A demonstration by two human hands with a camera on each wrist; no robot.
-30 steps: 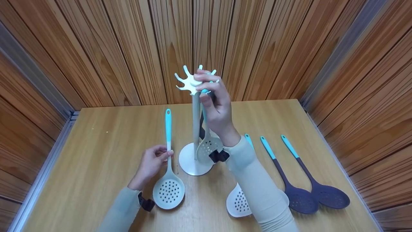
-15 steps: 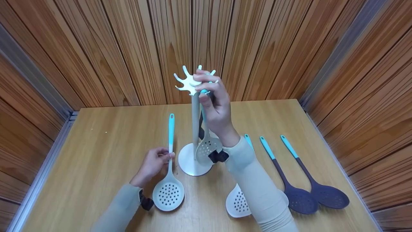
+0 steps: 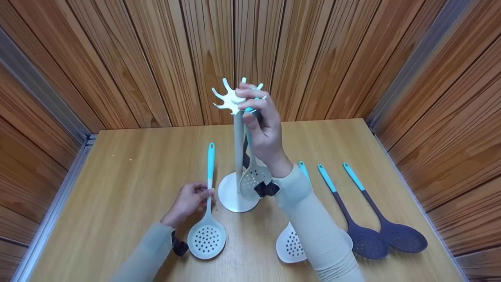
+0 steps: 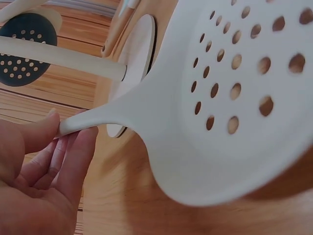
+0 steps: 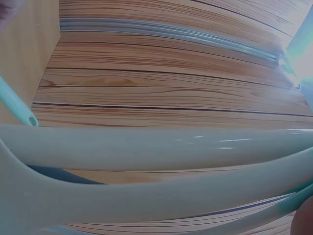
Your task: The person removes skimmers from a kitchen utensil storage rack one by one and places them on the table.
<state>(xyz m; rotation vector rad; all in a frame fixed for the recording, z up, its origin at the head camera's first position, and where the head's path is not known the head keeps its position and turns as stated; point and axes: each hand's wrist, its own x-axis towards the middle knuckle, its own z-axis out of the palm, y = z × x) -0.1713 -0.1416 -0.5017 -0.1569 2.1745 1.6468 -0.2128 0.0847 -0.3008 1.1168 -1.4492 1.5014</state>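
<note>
My left hand (image 3: 191, 199) pinches a pale skimmer (image 3: 206, 238) at the neck between thumb and fingers. The skimmer has a round perforated head towards me and a turquoise handle end pointing away. In the left wrist view the skimmer's head (image 4: 181, 112) fills much of the picture. My right hand (image 3: 266, 133) is at the top of a white utensil stand (image 3: 238, 152), fingers curled over its hooks. Its thumb and fingers close round the turquoise handle end of a hanging grey slotted spoon (image 3: 252, 178); the exact contact is partly hidden. A dark perforated utensil (image 4: 24, 46) hangs behind the pole.
Right of the stand lie a pale slotted turner (image 3: 291, 244), partly under my right sleeve, and two dark slotted utensils, one (image 3: 366, 241) beside the other (image 3: 405, 237). The stand's round base (image 3: 227, 194) sits on the wooden table (image 3: 117, 184). Wood-panelled walls enclose the back and sides.
My left hand has shifted slightly right and towards me with the skimmer, whose handle end has moved right and nearer. My right hand stays put at the stand's top.
</note>
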